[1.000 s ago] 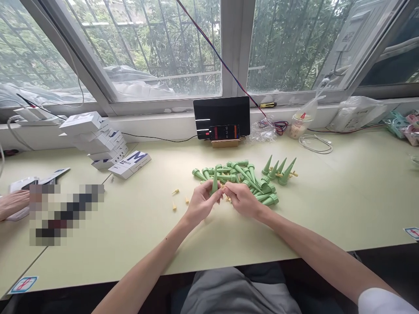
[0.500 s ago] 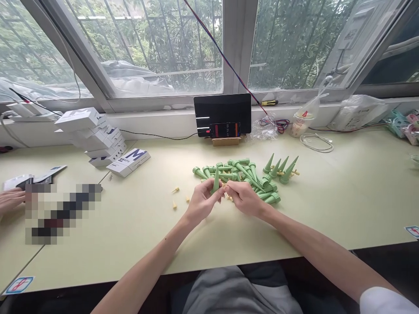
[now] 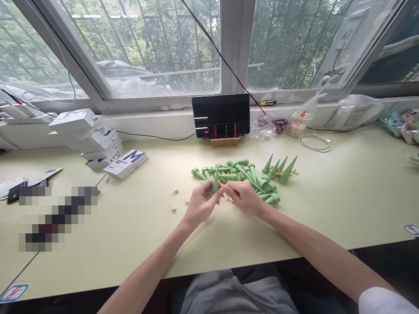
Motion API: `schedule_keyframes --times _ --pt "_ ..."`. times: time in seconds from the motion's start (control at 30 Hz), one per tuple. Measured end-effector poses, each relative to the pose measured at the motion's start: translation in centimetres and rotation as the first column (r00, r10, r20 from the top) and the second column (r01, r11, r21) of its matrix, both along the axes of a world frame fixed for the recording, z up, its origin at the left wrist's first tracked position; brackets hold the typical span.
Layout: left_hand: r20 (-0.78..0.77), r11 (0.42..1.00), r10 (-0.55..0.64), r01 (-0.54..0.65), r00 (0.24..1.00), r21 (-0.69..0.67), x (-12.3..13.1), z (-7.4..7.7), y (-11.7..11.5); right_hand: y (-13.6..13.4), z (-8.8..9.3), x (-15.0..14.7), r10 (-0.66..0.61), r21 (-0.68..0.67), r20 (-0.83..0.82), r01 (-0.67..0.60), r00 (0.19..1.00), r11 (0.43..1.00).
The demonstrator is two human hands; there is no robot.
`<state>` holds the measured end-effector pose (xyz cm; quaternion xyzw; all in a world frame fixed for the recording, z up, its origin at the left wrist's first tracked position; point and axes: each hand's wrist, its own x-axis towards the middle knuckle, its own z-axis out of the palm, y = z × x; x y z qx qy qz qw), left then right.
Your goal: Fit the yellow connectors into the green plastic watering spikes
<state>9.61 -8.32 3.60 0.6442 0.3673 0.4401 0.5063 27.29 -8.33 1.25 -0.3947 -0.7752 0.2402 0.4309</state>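
A green cone (image 3: pixel 214 184) points upward in my left hand (image 3: pixel 200 203), whose fingers are wrapped round its lower part. My right hand (image 3: pixel 244 197) is closed in a pinch, its fingertips meeting those of my left hand; a bit of yellow shows between them, too small to make out well. Just behind both hands lies a pile of green cones (image 3: pixel 252 172) with ribbed caps. Several green cones (image 3: pixel 285 175) stand upright to the right of the pile, beside small yellow pieces (image 3: pixel 295 172). More yellow tips (image 3: pixel 173 207) lie left of my left hand.
A black tablet (image 3: pixel 222 111) with a phone (image 3: pixel 224 130) before it stands at the back. White boxes (image 3: pixel 73 121) are stacked at the left, near a lone box (image 3: pixel 126 164). A bagged cup (image 3: pixel 298 123) and a white cable (image 3: pixel 314 143) are at the back right.
The view has shifted slightly, and another person's hand at the left edge is gone from view. My two hands have drawn slightly closer at the fingertips, still around the cone.
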Motion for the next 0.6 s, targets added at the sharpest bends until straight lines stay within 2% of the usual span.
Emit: schedule_keyframes --times 0.17,0.27,0.4,0.6 --pt "-0.119 0.997 0.044 -0.036 0.992 0.072 -0.1 -0.5 0.0 0.0 0.2 0.3 -0.118 0.017 -0.115 0.121 0.986 0.993" --pt "-0.231 0.981 0.086 -0.042 0.969 0.187 0.0 -0.8 -0.1 -0.3 0.3 0.1 -0.106 0.031 -0.147 0.111 0.983 0.993" --pt "-0.325 0.942 0.125 -0.009 0.937 0.335 0.2 -1.4 -0.2 -0.8 0.2 -0.4 -0.083 0.098 -0.110 0.094 0.990 0.991" --pt "-0.395 0.901 0.105 0.081 0.913 0.426 0.1 -1.6 -0.2 -1.4 0.1 -0.9 -0.056 0.200 -0.066 0.068 0.996 0.977"
